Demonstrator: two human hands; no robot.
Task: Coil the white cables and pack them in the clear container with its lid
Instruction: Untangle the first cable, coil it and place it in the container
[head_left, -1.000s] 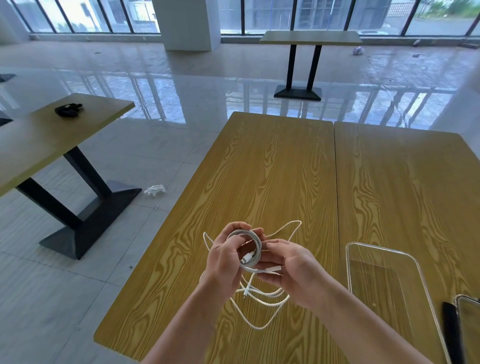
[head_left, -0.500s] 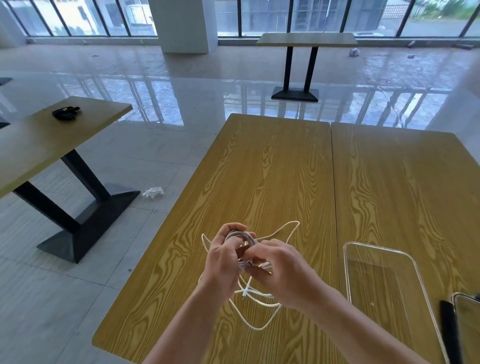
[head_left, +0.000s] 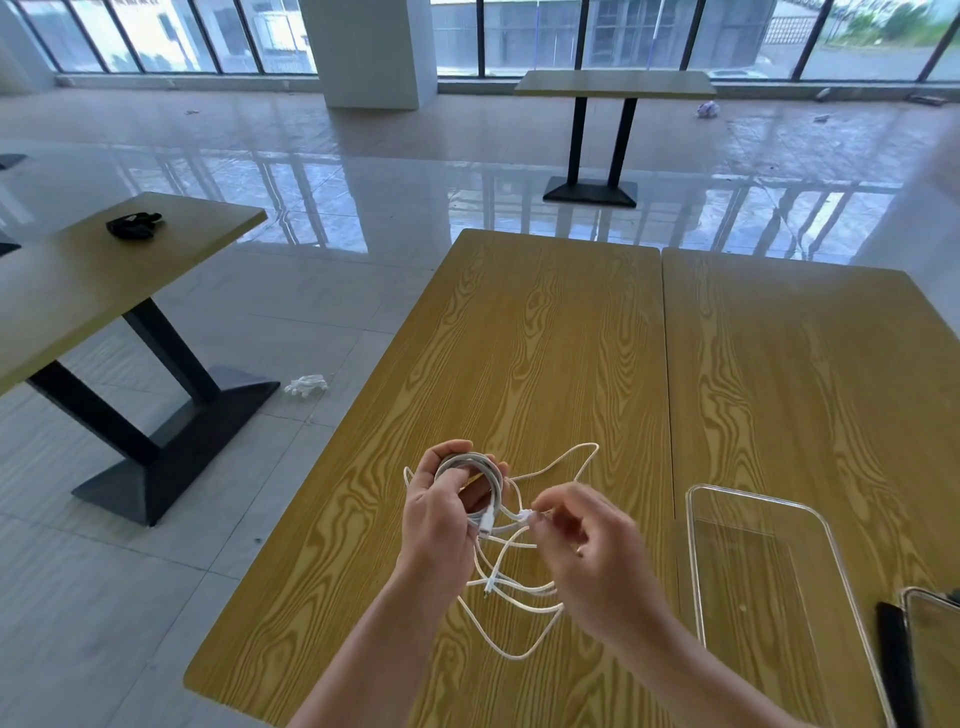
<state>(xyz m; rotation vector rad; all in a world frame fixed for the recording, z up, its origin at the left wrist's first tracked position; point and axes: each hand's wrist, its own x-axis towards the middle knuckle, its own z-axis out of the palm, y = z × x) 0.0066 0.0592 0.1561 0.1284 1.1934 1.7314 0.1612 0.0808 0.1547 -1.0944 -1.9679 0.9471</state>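
Down at the near edge of the wooden table (head_left: 545, 322), loose white cable (head_left: 511, 618) is sprawled in loops. Just above that, the left hand (head_left: 441, 514) is clenched around a neat coil (head_left: 475, 480), and the right hand (head_left: 597, 545) is pinching a white plug end (head_left: 525, 516) between its fingertips. The clear container (head_left: 769, 566) sits off to the right, open. Further back there's another table (head_left: 615, 85) by the windows.
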